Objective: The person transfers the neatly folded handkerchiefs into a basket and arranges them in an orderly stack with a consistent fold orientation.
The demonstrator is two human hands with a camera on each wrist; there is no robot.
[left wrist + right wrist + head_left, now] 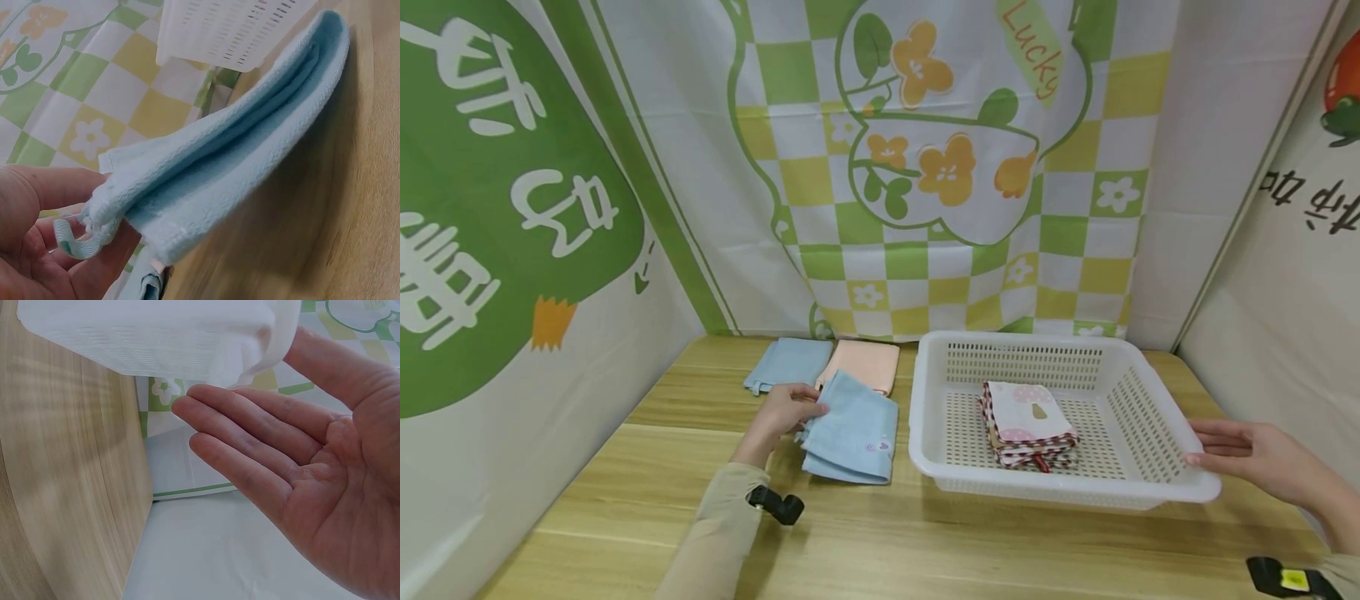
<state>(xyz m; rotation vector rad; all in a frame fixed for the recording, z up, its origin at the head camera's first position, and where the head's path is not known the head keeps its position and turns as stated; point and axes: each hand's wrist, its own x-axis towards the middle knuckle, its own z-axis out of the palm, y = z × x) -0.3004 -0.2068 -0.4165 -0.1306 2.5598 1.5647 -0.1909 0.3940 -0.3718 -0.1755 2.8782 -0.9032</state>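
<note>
My left hand [778,414] pinches one edge of a folded light blue towel [853,437], close to a small hanging loop. In the left wrist view the towel [250,144] slants up from the fingers, its folded layers showing. My right hand [1262,454] is at the right end of a white perforated plastic basket [1075,482], its thumb on the rim. Seen from the right wrist, its fingers [240,453] stretch straight out below the basket's rim [287,337]. A stack of folded patterned cloths with red checked edges [1030,412] lies inside the basket.
Behind the left hand, another folded blue towel [790,362] and a peach towel [867,367] lie side by side on the wooden table [865,542]. Printed fabric curtains [962,275] enclose the table at the back and both sides.
</note>
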